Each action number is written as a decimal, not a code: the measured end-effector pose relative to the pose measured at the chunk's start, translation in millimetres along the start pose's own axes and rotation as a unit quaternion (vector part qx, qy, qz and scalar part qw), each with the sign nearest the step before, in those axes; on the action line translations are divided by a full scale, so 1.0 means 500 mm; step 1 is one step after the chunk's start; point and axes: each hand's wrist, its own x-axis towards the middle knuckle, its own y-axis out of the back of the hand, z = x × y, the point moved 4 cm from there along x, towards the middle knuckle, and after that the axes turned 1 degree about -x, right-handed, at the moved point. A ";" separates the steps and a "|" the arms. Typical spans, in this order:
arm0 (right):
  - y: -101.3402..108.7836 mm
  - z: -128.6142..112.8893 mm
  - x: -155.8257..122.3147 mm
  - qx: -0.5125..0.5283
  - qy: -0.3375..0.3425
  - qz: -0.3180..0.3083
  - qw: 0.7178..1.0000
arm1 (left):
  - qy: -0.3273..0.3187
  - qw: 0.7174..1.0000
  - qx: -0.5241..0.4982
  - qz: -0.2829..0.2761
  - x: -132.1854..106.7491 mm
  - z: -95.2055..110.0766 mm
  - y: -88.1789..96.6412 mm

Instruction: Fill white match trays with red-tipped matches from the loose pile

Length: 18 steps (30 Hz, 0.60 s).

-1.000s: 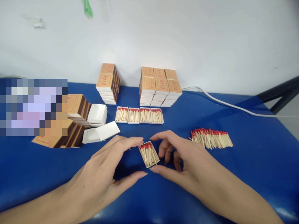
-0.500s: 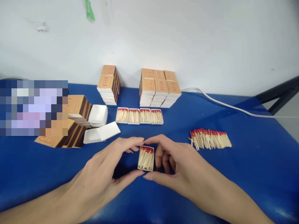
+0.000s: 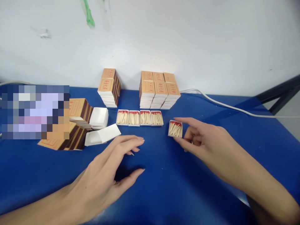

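Observation:
My right hand (image 3: 199,134) grips a small white matchbox tray (image 3: 175,129) between thumb and forefinger. Red-tipped matches fill the tray, their heads toward the wall. My left hand (image 3: 117,165) hovers over the blue table with thumb and fingers apart, holding nothing. Just left of the held tray stands a row of several filled matchbox trays (image 3: 140,118). The loose match pile that lay on the right is hidden behind my right hand and forearm.
Closed matchboxes stand in a large stack (image 3: 160,90) and a smaller stack (image 3: 108,89) by the wall. White trays (image 3: 99,117) and orange matchbox covers (image 3: 78,107) lie at left, partly behind a pixelated patch. A white cable (image 3: 225,106) crosses the table's right side.
My right hand has carried the filled tray away to the right and toward the wall, near the row's end. My left hand has let go of it and stayed about where it was.

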 end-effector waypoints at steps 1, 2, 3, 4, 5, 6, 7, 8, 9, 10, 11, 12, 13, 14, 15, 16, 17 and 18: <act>0.002 0.003 0.007 -0.004 0.000 0.005 1.000 | -0.002 1.000 0.001 0.000 0.000 0.001 0.000; 0.004 0.004 0.015 -0.008 0.003 0.007 1.000 | -0.005 1.000 0.002 0.001 0.001 0.001 0.001; 0.006 0.002 0.023 -0.012 0.011 0.007 1.000 | -0.009 1.000 0.003 0.003 0.002 0.002 0.001; 0.007 0.000 0.032 -0.016 0.015 -0.001 1.000 | -0.012 1.000 0.004 0.004 0.003 0.002 0.002; 0.009 -0.004 0.042 -0.013 0.018 -0.009 1.000 | -0.015 1.000 0.004 0.005 0.004 0.003 0.003; 0.011 -0.008 0.051 -0.005 0.022 -0.026 0.999 | -0.018 1.000 0.005 0.005 0.004 0.003 0.003; 0.014 -0.013 0.059 -0.003 0.026 -0.039 0.999 | -0.021 1.000 0.006 0.006 0.005 0.003 0.004; 0.018 -0.017 0.067 -0.004 0.031 -0.046 0.998 | -0.024 1.000 0.007 0.005 0.005 0.003 0.004; 0.022 -0.021 0.073 -0.005 0.036 -0.052 0.998 | -0.026 1.000 0.008 0.004 0.005 0.003 0.004; 0.025 -0.025 0.078 -0.007 0.041 -0.056 0.998 | -0.028 1.000 0.009 0.003 0.005 0.003 0.004; 0.028 -0.027 0.082 -0.008 0.046 -0.059 0.997 | -0.029 1.000 0.010 0.002 0.005 0.002 0.004; 0.030 -0.029 0.085 -0.007 0.049 -0.063 0.997 | -0.029 1.000 0.011 0.001 0.006 0.002 0.003; 0.031 -0.030 0.088 -0.006 0.052 -0.066 0.996 | -0.028 1.000 0.012 0.000 0.006 0.002 0.004; 0.031 -0.031 0.090 -0.004 0.053 -0.069 0.996 | -0.029 1.000 0.013 -0.001 0.006 0.002 0.004; 0.031 -0.032 0.091 -0.002 0.054 -0.071 0.996 | -0.029 0.999 0.015 -0.003 0.006 0.003 0.005; 0.030 -0.033 0.093 0.001 0.055 -0.073 0.996 | -0.029 0.999 0.017 -0.005 0.007 0.003 0.006; 0.029 -0.034 0.095 0.004 0.055 -0.073 0.996 | -0.030 0.999 0.020 -0.006 0.007 0.004 0.007; 0.027 -0.035 0.097 0.006 0.056 -0.075 0.996 | -0.032 0.999 0.023 -0.008 0.008 0.006 0.008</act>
